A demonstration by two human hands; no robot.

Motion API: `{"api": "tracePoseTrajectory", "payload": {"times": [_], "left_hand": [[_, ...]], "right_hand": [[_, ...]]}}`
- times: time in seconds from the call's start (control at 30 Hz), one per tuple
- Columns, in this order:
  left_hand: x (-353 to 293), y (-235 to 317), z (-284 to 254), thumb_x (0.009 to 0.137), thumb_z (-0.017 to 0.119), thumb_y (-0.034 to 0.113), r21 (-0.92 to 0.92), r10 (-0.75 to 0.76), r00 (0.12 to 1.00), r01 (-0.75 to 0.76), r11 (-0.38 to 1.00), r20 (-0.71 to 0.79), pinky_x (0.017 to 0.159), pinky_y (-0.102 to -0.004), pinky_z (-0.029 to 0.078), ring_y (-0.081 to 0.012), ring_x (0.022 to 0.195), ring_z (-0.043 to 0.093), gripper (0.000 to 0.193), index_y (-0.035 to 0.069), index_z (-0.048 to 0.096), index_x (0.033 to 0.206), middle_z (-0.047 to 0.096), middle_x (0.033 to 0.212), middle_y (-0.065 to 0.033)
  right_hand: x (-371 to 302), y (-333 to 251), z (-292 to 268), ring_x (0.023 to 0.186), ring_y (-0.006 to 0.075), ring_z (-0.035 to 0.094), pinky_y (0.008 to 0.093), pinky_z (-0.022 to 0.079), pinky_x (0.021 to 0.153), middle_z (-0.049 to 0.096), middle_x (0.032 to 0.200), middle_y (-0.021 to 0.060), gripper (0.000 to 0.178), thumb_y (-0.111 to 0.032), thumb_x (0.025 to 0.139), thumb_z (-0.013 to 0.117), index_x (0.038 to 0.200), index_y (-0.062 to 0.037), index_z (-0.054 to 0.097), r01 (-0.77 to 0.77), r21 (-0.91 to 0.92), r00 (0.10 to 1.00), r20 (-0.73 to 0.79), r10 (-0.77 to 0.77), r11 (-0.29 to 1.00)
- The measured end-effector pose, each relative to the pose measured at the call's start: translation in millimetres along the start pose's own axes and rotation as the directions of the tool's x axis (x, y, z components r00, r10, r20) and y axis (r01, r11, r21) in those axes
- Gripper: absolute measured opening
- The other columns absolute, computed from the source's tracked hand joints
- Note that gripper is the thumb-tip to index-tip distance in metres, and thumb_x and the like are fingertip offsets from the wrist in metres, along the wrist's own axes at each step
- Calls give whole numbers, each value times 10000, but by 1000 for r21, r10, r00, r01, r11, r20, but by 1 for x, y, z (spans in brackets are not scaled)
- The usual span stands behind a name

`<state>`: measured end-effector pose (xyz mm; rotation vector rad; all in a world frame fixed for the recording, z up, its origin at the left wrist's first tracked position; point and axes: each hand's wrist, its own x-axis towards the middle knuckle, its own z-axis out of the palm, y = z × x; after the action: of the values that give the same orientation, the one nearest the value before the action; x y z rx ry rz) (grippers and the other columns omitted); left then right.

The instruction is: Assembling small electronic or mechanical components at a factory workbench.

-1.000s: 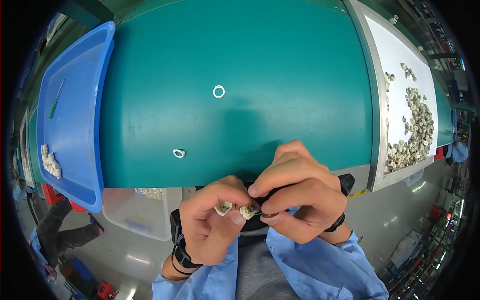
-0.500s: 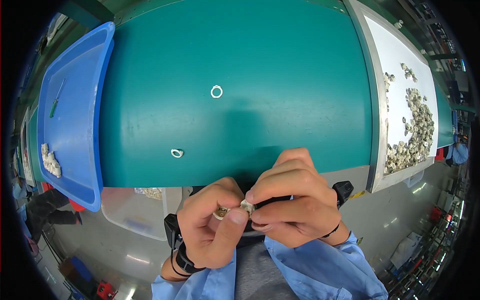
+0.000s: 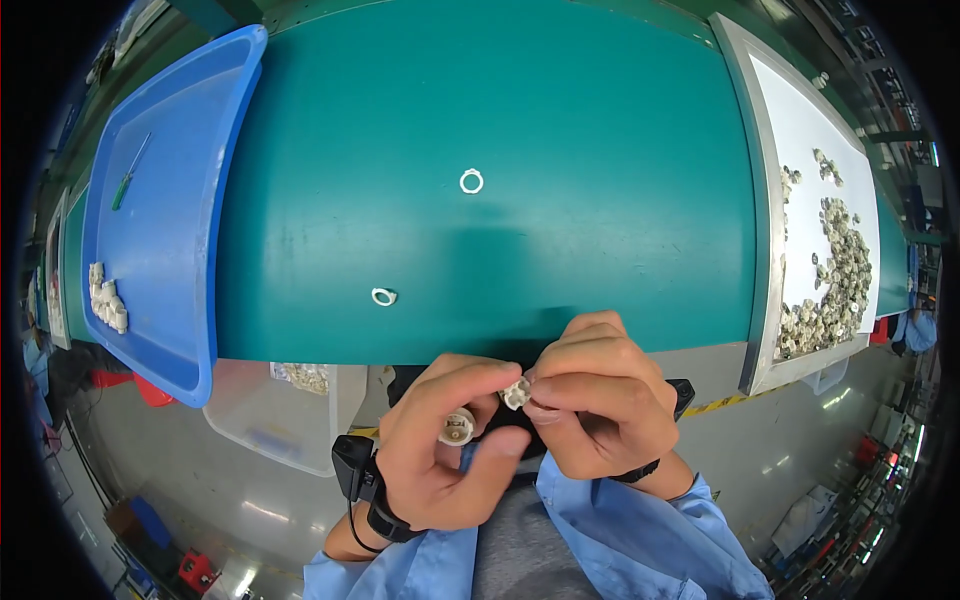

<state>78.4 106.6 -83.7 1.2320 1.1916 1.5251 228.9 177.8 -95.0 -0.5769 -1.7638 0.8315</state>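
Curled fingers of my left hand (image 3: 425,475) hold a round cream plastic socket (image 3: 457,428), its open face turned up and showing slots and a small metal contact. My right hand (image 3: 610,410) pinches a small cream-white plastic piece (image 3: 516,393) between thumb and fingertips. The left index fingertip touches that piece, while the left thumb stands apart from it. Both hands are close together in front of my body, just off the near edge of the green table (image 3: 600,230). Two white rings, a farther one (image 3: 471,181) and a nearer one (image 3: 384,297), lie on the tabletop.
On the left, a blue tray (image 3: 165,250) holds a green-handled screwdriver (image 3: 124,188) and several white plastic parts (image 3: 107,300). A metal-framed white tray (image 3: 790,240) at the right carries a heap of small parts (image 3: 840,275). Below the table edge sits a clear plastic bin (image 3: 270,425).
My left thumb has come away from the small piece, and the left hand has opened somewhat, uncovering more of the socket. The table and trays have shifted slightly in the picture.
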Motion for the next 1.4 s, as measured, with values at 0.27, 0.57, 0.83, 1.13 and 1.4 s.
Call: {"api": "tracePoseTrajectory", "payload": {"times": [0.27, 0.57, 0.83, 1.13, 1.4], "left_hand": [[2, 1, -12, 891, 679, -30, 142, -103, 995, 99, 985, 18, 609, -240, 450, -123, 696, 591, 266, -53, 651, 1155, 658, 861, -102], [2, 5, -15, 907, 656, -39, 144, -179, 981, 167, 975, 71, 659, -257, 507, -155, 733, 646, 247, -79, 648, 1151, 686, 876, -130], [1, 2, -15, 916, 636, -48, 165, -109, 993, 100, 981, 47, 681, -260, 520, -159, 747, 659, 258, -81, 643, 1171, 702, 901, -148], [-7, -3, -9, 916, 641, -41, 18, -90, 995, 91, 996, -47, 675, -238, 504, -103, 773, 647, 285, -64, 577, 1194, 717, 940, -147], [-7, -9, -7, 913, 612, -27, -4, 33, 997, -33, 999, 74, 682, -243, 473, -102, 789, 598, 314, -38, 470, 1194, 651, 949, -148]], "right_hand": [[14, -4, -10, 671, 173, 635, 361, 444, 707, 716, 837, 91, 188, 16, 792, 763, 939, -34, 657, -74, 12, 979, 191, 70, 997], [17, 5, -10, 687, 194, 645, 366, 448, 736, 718, 831, 84, 210, -6, 790, 776, 971, -24, 671, -129, 36, 955, 275, 114, 991], [16, 2, -5, 708, 216, 659, 346, 478, 700, 722, 861, 114, 235, -32, 805, 786, 1013, 22, 691, -104, -43, 969, 220, 111, 994], [8, -5, 2, 733, 221, 675, 325, 513, 707, 723, 860, 128, 203, -8, 821, 764, 1005, 38, 693, -251, 24, 959, 141, 245, 968], [18, -2, -13, 693, 193, 649, 319, 464, 655, 706, 802, 100, 156, -8, 789, 735, 938, 23, 700, -298, 102, 916, 309, 254, 949]]}}
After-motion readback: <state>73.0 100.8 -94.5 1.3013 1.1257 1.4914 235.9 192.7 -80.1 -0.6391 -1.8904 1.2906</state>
